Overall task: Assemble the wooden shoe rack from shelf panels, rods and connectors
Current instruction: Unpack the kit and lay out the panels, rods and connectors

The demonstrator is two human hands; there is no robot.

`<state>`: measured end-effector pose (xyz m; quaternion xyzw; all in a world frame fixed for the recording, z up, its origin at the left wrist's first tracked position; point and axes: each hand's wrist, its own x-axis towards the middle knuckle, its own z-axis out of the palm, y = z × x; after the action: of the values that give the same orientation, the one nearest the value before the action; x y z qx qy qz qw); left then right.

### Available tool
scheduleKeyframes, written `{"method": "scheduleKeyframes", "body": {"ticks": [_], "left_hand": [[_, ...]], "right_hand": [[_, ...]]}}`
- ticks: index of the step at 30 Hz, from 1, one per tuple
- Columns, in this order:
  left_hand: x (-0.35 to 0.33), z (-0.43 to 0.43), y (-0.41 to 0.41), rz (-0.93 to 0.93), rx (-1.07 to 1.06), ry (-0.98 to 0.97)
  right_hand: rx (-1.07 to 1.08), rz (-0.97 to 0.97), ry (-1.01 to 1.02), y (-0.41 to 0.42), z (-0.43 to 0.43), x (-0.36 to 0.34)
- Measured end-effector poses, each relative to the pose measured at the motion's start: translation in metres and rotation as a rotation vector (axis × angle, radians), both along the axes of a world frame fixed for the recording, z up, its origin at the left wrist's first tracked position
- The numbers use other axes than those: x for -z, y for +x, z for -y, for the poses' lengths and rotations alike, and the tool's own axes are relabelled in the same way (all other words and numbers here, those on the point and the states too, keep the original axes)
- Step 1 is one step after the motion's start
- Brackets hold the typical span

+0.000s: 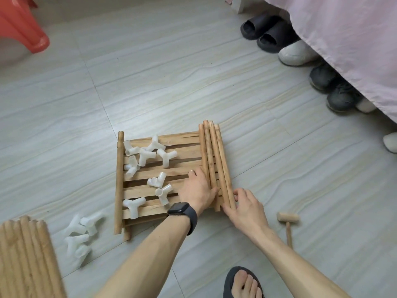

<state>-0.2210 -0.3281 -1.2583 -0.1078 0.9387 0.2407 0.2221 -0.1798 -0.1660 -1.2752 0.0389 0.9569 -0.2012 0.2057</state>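
Four wooden rods (pixel 212 158) are laid side by side on the right edge of the stacked shelf panels (pixel 184 150). Their long axis runs away from the person, and the far ends lean a little to the left. Both hands are placed at the near ends of the rods. The left hand (pixel 197 190) is on the inner side, with its fingers rather straight and pressed against the first rod. The right hand (pixel 245 205) is on the outer side, with its fingers bent and touching the last rod. It cannot be told if a real grip is closed there, because the fingertips are partly hidden. The rods are squeezed between the two hands, and neither hand is clearly nearer.

Several white connectors (pixel 148 155) are scattered on the panels, left of the rods, and more connectors (pixel 80 233) are lying on the floor (pixel 171 82). A second bundle of rods (pixel 25 254) is seen at the lower left, and a small wooden mallet (pixel 287 220) lies to the right of the right hand.

The floor is of pale grey tiles. A red stool (pixel 21 24) is seen far left, and shoes (pixel 268 33) are lined under a pink bed cover (pixel 343 39).
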Motion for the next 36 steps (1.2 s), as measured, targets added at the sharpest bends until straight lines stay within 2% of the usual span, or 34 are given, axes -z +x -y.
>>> {"method": "scheduleKeyframes", "body": {"ticks": [4,6,9,11,17,22,26,30,33,36], "left_hand": [[0.01,-0.003,-0.009,0.031,-0.106,0.123],[0.014,0.004,-0.014,0.056,-0.185,0.224],[0.019,0.017,-0.014,0.067,-0.318,0.4],[0.02,0.024,-0.012,0.078,-0.356,0.452],[-0.012,0.056,-0.025,0.068,-0.239,0.425],[-0.071,0.136,-0.014,-0.074,-0.16,0.326],[-0.094,0.221,0.047,-0.173,-0.383,0.247],[-0.071,0.292,0.149,-0.064,-0.722,0.182],[-0.041,0.32,0.218,0.094,-0.878,0.098],[-0.016,0.327,0.257,0.21,-0.879,-0.021]], "right_hand": [[-0.078,0.036,0.144,-0.009,0.011,-0.01],[-0.073,0.044,0.149,-0.013,0.012,-0.014],[-0.106,-0.058,0.112,-0.016,0.012,-0.015],[-0.118,-0.069,0.098,-0.018,0.018,-0.016],[-0.15,0.059,0.219,-0.036,0.051,-0.013],[-0.088,0.345,0.046,-0.049,0.058,-0.025],[-0.076,0.243,-0.001,-0.045,0.064,-0.051],[-0.36,0.142,-0.062,-0.036,0.125,-0.102],[-0.619,0.185,-0.133,-0.007,0.191,-0.134],[-0.682,0.38,-0.288,0.029,0.242,-0.14]]}}
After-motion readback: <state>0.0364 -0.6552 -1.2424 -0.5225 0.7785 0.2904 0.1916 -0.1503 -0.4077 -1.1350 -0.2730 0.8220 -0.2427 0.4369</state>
